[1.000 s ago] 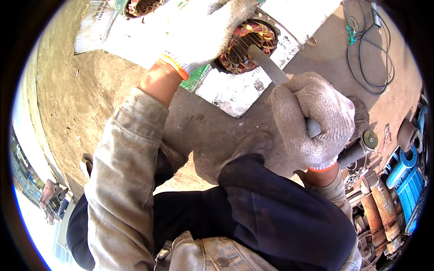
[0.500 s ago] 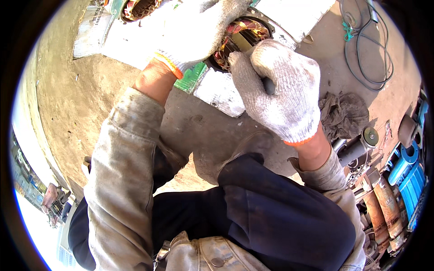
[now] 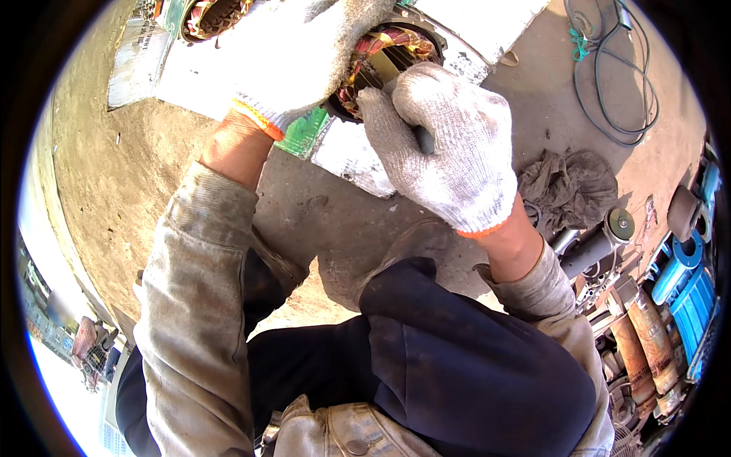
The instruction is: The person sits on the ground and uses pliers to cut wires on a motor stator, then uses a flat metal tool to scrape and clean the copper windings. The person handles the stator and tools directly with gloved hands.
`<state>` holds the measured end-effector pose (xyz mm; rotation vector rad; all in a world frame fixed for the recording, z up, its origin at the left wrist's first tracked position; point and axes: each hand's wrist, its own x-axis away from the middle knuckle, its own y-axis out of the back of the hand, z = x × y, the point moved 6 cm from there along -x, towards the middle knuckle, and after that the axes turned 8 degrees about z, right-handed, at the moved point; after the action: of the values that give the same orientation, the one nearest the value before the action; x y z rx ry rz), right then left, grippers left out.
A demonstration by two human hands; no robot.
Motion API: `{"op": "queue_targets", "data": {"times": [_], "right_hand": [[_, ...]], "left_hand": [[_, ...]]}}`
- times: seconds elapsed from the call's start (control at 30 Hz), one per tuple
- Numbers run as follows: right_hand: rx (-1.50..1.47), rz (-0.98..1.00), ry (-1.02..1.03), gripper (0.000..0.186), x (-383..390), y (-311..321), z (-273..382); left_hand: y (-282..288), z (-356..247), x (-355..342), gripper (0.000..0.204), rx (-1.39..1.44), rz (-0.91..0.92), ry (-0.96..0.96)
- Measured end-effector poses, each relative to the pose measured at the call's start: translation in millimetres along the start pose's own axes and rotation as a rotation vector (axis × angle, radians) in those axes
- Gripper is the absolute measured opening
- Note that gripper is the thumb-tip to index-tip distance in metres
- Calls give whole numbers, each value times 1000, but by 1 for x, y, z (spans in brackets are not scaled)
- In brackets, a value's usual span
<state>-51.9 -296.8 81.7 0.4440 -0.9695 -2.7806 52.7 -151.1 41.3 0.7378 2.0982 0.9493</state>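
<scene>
A motor stator [image 3: 407,39] with red and yellow wrapped windings stands at the top of the head view, its dark bore facing up. My left hand [image 3: 304,57], in a white knit glove with an orange cuff, is curled over the stator's left side; glare and the picture's edge hide part of its fingers. At the near right rim, my right hand [image 3: 453,141] is closed in a matching glove, thumb and forefinger pinched beside the windings. Something dark shows in the hollow of that fist, too covered to name.
A second wound stator [image 3: 209,17] stands at the upper left. White and green flattened sheeting [image 3: 354,156] lies underneath. On the right are a coiled black cable [image 3: 647,99], a dark rag [image 3: 571,186], an angle grinder [image 3: 609,236], rusty cylinders [image 3: 647,335] and blue metal parts [image 3: 689,297].
The whole view has shifted slightly, so the stators and both hands appear a little farther left. My right hand stays pinched at the stator's rim, and the left stays over its side.
</scene>
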Motion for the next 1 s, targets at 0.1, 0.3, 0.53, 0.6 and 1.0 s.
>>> {"op": "queue_targets", "data": {"times": [0.1, 0.3, 0.53, 0.6, 1.0], "right_hand": [[-27, 12, -17, 25, 7, 18, 10], [-33, 36, 8, 22, 12, 37, 22], [-276, -41, -169, 25, 47, 69, 24], [-241, -31, -165, 23, 41, 62, 32], [-108, 179, -92, 56, 55, 45, 41]], "left_hand": [[4, -13, -13, 29, 218, 32, 175], [11, -13, -3, 35, -221, -76, -164], [12, -24, -13, 28, -65, -124, -193], [18, -29, -17, 27, -134, -99, -189], [7, -27, -14, 21, -39, -101, -99]]}}
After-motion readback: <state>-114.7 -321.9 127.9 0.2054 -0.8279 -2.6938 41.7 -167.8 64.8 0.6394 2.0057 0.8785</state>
